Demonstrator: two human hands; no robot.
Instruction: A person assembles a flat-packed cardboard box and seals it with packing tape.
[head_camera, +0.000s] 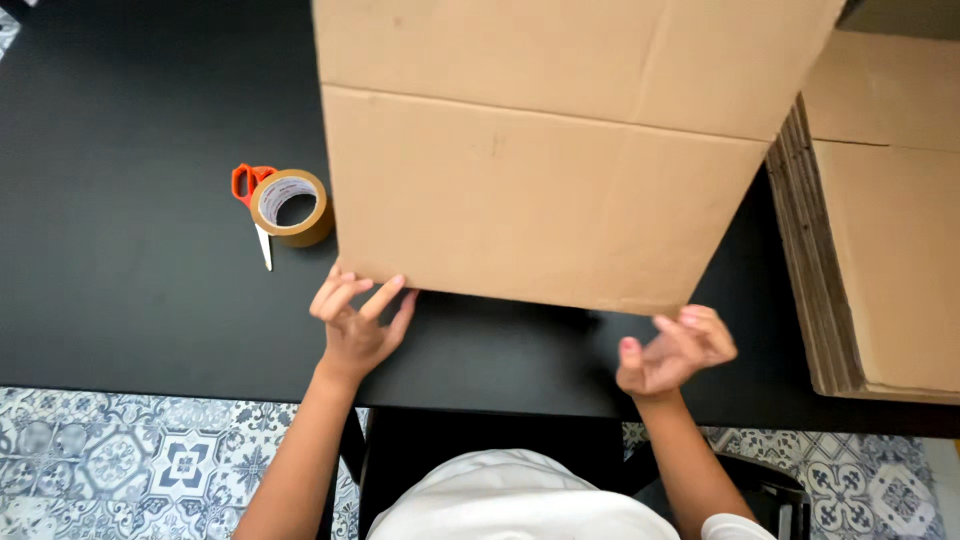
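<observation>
1. Flattened cardboard box (540, 190) lies on the black table (130, 250), long axis running away from the person
2. Left hand (358, 322) fingers spread, touching its near-left corner
3. Right hand (672, 352) loosely curled, empty (just below the near-right corner)

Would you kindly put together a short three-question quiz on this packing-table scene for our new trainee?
1. True or false: the roll of brown tape stands on the stack of flat cardboard.
2. Which hand touches the near edge of the cardboard box: A the left hand, B the right hand, C neither?
3. What colour are the handles of the scissors beside the tape?

Key
1. False: it lies on the black table, left of the box.
2. A; the right hand's fingers curl just short of the edge.
3. Orange.
</observation>
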